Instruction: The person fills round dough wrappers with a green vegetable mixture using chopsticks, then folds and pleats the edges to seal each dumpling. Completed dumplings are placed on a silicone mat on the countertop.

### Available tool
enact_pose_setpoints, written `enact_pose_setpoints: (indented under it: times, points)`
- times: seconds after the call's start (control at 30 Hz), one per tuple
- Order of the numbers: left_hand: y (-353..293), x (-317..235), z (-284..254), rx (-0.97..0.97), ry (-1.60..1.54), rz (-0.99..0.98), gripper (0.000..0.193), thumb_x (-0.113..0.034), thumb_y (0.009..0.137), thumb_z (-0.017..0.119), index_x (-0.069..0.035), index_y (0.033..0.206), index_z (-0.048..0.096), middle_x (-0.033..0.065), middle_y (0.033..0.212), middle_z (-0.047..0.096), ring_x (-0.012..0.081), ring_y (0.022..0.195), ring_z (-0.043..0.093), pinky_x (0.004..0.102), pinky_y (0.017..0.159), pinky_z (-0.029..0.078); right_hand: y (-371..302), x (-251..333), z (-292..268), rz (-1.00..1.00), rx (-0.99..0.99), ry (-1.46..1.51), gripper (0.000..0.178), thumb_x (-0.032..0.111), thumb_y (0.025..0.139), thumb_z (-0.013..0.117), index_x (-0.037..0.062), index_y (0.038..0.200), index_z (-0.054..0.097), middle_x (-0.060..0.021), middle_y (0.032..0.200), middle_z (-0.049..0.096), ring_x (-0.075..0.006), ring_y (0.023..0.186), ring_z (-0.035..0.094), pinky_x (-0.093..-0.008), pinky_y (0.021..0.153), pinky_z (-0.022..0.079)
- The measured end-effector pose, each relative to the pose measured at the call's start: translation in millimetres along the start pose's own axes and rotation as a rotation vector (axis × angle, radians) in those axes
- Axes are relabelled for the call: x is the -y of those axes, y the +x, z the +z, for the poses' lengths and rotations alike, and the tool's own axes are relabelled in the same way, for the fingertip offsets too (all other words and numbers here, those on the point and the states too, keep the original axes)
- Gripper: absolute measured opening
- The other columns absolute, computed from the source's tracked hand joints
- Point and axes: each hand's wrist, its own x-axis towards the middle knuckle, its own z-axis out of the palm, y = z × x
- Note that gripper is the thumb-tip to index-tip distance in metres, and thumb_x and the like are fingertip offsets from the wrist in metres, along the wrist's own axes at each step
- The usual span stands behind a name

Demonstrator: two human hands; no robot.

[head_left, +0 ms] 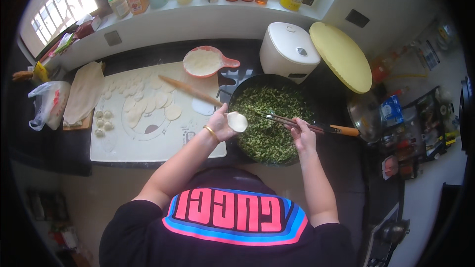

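A round, pale dumpling wrapper [237,122] lies across the fingers of my left hand [218,121], held at the left edge of a dark pan [246,82]. Chopped green filling [267,141] covers the pan's inside. My right hand [303,135] is closed round a pair of dark chopsticks [284,119] above the pan's right side. Their tips point left over the filling, near the wrapper, with a small bit at the ends that I cannot make out. Just behind my left hand, a wooden rolling pin [190,90] slants across the pale mat [198,150].
Flat wrappers [161,100] and several folded dumplings [103,122] lie on the mat. Behind stand a red bowl of flour [213,73] and a white rice cooker [288,49]. The pan's wooden handle [345,130] sticks out rightward. A yellow round board [341,57] leans at the back right.
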Motion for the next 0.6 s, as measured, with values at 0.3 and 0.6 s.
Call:
enact_pose_setpoints:
  times: [0.3,0.6]
  points:
    - [26.1,11.1,42.8,0.181,-0.109,-0.006,0.067,-0.052,0.093,0.02,0.004,0.127,0.032,0.0182,0.125,0.045,0.0317,0.115,0.044,0.0467,0.102,0.03,-53.7,-2.0,33.7,-0.608,0.086,-0.414,0.018,0.012,0.087,0.057,-0.0037,0.095,0.058,-0.0124,0.09,0.062,-0.0195,0.074,0.065,-0.0238,0.052,0.054]
    - [39.8,13.9,50.1,0.029,-0.072,0.013,0.066,-0.053,0.093,0.021,0.004,0.122,0.037,0.0181,0.118,0.05,0.0316,0.111,0.047,0.0463,0.097,0.036,-79.7,5.5,41.3,-1.466,0.65,-1.23,0.018,-0.003,0.07,0.068,-0.003,0.088,0.062,-0.0171,0.09,0.064,-0.0269,0.083,0.065,-0.0319,0.07,0.056]
